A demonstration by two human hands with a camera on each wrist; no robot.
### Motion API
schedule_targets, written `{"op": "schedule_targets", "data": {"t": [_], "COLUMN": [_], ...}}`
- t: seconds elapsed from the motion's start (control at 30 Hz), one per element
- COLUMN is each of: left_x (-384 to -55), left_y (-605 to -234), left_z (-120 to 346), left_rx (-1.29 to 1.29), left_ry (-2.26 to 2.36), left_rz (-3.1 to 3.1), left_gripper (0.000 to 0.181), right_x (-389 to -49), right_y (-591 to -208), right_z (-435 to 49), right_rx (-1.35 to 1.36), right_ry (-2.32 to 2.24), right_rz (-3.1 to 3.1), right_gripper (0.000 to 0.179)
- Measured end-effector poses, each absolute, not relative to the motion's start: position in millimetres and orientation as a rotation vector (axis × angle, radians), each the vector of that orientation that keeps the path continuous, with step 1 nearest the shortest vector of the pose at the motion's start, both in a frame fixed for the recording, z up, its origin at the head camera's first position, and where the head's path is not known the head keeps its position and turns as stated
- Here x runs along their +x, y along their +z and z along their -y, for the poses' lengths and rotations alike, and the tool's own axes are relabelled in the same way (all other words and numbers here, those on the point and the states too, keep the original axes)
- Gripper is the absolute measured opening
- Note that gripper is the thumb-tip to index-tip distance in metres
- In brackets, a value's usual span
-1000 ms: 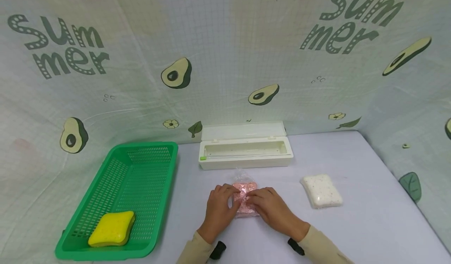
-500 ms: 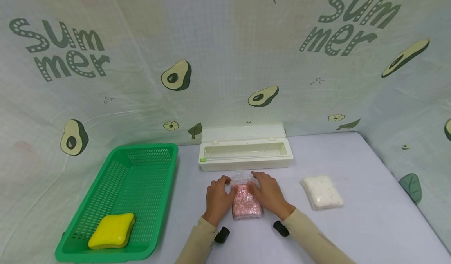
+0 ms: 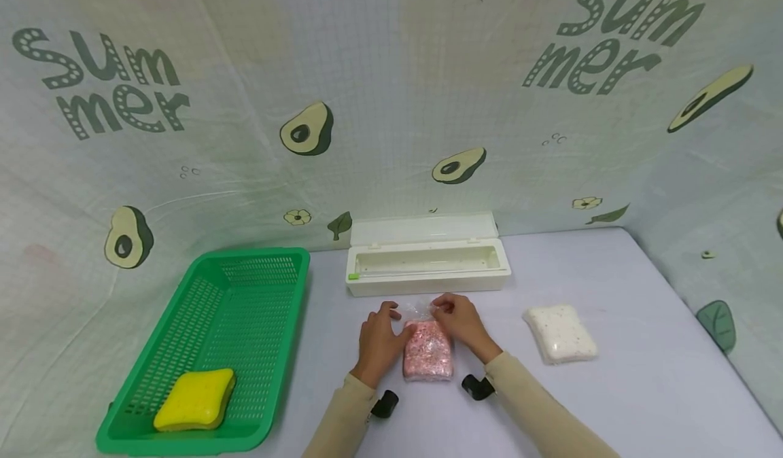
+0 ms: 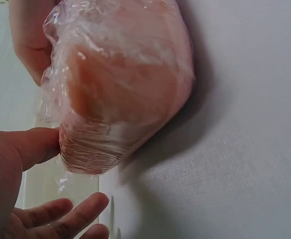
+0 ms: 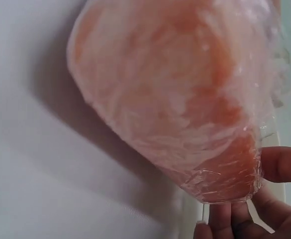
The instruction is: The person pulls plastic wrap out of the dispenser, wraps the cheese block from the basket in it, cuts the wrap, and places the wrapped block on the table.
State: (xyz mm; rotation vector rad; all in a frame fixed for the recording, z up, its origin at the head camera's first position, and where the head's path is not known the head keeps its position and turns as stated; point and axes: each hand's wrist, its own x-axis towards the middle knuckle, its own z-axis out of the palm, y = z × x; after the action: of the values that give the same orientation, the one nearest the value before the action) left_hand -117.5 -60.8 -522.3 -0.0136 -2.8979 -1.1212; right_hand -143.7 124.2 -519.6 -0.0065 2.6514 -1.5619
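A pink block [image 3: 428, 357], wrapped in crinkled clear cling film, lies on the table in the middle of the head view. A loose flap of the film [image 3: 417, 310] spreads at its far end. My left hand [image 3: 377, 346] is at the block's left far corner, thumb touching the wrapped end and fingers spread apart from it, as the left wrist view shows. At the right far corner, my right hand [image 3: 465, 323] pinches the film between thumb and fingers. In the right wrist view, the wrapped block [image 5: 160, 99] fills the middle, with right fingers [image 5: 272, 209] at its lower end.
Behind the block stands an open white cling film dispenser [image 3: 428, 285], its lid raised. A white wrapped block [image 3: 561, 334] lies to the right. On the left, a green basket [image 3: 290, 336] holds a yellow block [image 3: 194, 400]. A printed cloth hangs behind the table.
Both hands have gone from the top of the pink block to its far corners. The right fingers, earlier spread beside it, have drawn together on the film.
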Motion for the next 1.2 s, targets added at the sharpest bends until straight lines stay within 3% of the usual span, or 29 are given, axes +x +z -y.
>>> {"op": "schedule_targets", "data": {"t": [0.2, 0.4, 0.67, 0.87, 1.07, 1.2], "left_x": [-123.1, -130.5, -130.4, -122.4, -113.9, -105.9], "left_y": [-523.4, -530.3, -533.7, -530.3, -531.8, -528.6], "left_z": [66.1, 73.5, 78.1, 83.5, 93.7, 96.1], "left_rx": [-0.122, -0.334, -0.59, -0.772, -0.973, -1.054], "left_ry": [-1.302, -1.532, -1.483, -1.148, -0.781, -0.596], "left_rz": [2.894, 2.83, 2.735, 2.753, 2.774, 2.829], "left_gripper": [0.058, 0.059, 0.024, 0.015, 0.026, 0.048], "right_x": [-138.4, -134.7, -120.2, -108.8, -99.5, -94.2], "right_y": [-513.6, -516.0, -521.7, -526.3, -524.9, -524.3], "right_z": [-127.1, -134.1, -150.5, -161.8, -169.8, -174.2], "right_rx": [-0.045, -0.179, -0.666, -1.122, -1.392, -1.463], "right_ry": [-1.667, -1.743, -1.616, -1.312, -0.801, -0.636], "right_rz": [-2.601, -2.527, -2.744, -2.917, -3.05, -3.074], "right_gripper": [0.005, 0.008, 0.024, 0.032, 0.036, 0.039]}}
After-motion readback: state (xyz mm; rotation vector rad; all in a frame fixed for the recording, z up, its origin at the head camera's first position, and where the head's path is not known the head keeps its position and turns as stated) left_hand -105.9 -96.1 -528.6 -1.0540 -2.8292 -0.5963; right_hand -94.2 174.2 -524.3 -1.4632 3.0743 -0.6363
